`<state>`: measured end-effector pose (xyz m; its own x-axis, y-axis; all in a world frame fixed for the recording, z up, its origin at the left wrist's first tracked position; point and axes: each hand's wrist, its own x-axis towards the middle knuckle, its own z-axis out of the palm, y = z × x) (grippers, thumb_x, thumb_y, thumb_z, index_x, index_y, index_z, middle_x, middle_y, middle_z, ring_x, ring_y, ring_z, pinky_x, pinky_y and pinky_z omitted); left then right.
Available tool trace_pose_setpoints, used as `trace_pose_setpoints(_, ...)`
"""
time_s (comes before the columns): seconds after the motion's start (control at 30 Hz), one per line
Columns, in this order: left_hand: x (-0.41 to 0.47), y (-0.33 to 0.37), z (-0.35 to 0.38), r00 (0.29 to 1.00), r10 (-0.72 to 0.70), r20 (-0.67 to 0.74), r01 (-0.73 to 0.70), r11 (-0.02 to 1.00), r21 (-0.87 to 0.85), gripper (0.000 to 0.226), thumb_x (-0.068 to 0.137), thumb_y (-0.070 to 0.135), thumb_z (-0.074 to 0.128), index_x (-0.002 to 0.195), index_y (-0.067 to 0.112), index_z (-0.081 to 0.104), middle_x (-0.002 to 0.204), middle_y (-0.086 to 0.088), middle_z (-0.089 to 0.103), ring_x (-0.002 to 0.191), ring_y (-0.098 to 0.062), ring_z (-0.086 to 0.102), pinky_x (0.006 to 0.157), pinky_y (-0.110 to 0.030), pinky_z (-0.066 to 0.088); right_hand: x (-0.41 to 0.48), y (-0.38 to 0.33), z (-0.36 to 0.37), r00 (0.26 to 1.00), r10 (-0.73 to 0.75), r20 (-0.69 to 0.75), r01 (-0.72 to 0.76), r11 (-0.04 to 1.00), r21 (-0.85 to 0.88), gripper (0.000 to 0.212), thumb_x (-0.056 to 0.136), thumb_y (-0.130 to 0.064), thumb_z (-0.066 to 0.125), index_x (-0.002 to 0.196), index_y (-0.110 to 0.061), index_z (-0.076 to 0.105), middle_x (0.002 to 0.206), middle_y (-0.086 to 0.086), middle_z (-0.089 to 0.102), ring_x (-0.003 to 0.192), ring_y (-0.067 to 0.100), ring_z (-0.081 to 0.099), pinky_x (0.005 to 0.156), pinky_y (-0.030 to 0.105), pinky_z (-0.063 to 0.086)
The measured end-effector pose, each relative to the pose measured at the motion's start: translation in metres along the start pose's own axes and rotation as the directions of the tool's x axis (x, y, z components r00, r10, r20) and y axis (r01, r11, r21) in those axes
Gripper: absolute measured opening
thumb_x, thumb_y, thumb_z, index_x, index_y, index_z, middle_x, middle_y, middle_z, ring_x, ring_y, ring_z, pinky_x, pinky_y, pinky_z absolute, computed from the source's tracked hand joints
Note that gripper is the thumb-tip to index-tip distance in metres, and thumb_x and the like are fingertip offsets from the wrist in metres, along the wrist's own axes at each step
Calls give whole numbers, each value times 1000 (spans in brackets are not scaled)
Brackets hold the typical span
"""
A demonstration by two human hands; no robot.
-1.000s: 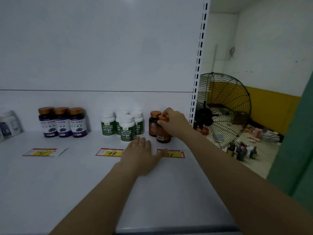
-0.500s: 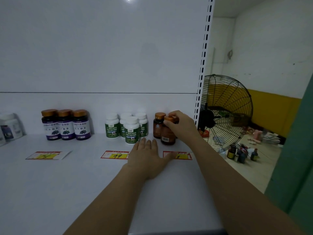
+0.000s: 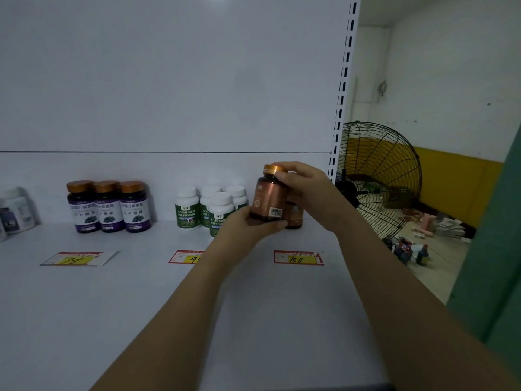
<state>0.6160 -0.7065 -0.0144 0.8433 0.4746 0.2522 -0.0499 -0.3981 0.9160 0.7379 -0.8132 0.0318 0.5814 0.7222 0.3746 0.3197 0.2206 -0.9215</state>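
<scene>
A brown bottle (image 3: pixel 269 197) with an orange cap and a barcode on its label is lifted off the white shelf (image 3: pixel 84 306). My right hand (image 3: pixel 306 190) grips it around the cap and upper part. My left hand (image 3: pixel 248 227) holds its base from below, thumb curled under it. Behind it a second brown bottle (image 3: pixel 294 214) stands on the shelf, partly hidden by the held one and my right hand.
Several white bottles with green labels (image 3: pixel 210 207) stand left of my hands, and three purple-labelled bottles (image 3: pixel 108 206) further left. Price tags lie on the shelf: one (image 3: pixel 298 258), a middle one (image 3: pixel 186 256), a left one (image 3: pixel 76 258). A black fan (image 3: pixel 377 179) stands beyond the shelf upright.
My right hand has lifted the front brown bottle off the shelf. My left hand has left the shelf surface and come up under the bottle's base.
</scene>
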Motion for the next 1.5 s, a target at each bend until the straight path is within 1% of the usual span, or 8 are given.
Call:
trace_pose_setpoints(0.17,0,6,-3,998,-52,22,55,979,-195,42,71,26,80,109,22,63,102,2,70,99,-14,64,94,-32,51,0,-1,-3,998,-15,55,9,994,108,32,96,-19,52,124,-6,60,124,17,61,115,31,59,97,42,50)
trace_pose_setpoints(0.33,-1,7,3,998,-25,-56,21,997,-74,52,67,32,83,112,19,62,100,3,69,93,-12,64,79,-22,50,-2,-1,5,994,-20,-110,12,997,-71,31,85,-36,68,107,-15,69,108,9,68,97,21,67,88,35,56)
trace_pose_setpoints(0.6,1,6,2,975,-91,201,159,920,-358,40,78,21,74,114,15,59,113,-7,67,107,-18,64,95,-30,50,-2,-4,-2,999,-32,-41,33,999,43,27,92,-20,59,117,-10,65,118,10,66,109,25,63,93,36,53)
trace_pose_setpoints(0.8,1,4,0,998,-37,-57,27,986,-164,52,66,25,85,112,18,62,101,0,70,95,-15,65,87,-30,52,-3,-4,6,995,-40,-92,32,996,-87,28,88,-37,63,110,-21,68,109,0,67,102,15,65,91,33,55)
trace_pose_setpoints(1.07,1,3,0,971,-123,207,187,926,-329,44,80,20,72,121,11,58,114,-7,68,106,-16,65,95,-29,49,-3,-3,1,997,-41,-61,43,998,34,23,93,-15,57,113,-15,67,116,8,67,110,24,61,94,38,52)
trace_pose_setpoints(1.3,2,3,1,997,-63,-41,58,992,-113,47,68,27,83,109,16,64,99,0,70,92,-13,65,80,-22,51,-5,-2,8,999,-12,-47,9,997,-73,26,89,-32,63,113,-21,67,111,0,68,106,16,64,90,31,54)
trace_pose_setpoints(1.37,1,3,1,999,-36,-40,33,997,-76,51,65,30,84,110,16,64,99,1,70,91,-13,65,76,-19,50,-6,-1,6,997,-26,-69,20,996,-89,25,89,-30,64,112,-21,69,111,0,68,105,15,63,85,28,56)
trace_pose_setpoints(1.5,1,6,3,994,-75,85,92,969,-230,42,71,28,80,107,20,62,109,-4,68,103,-18,64,93,-32,52,-5,-3,0,998,-23,-59,24,1000,11,24,95,-21,55,116,-17,67,117,4,66,111,20,61,84,28,55)
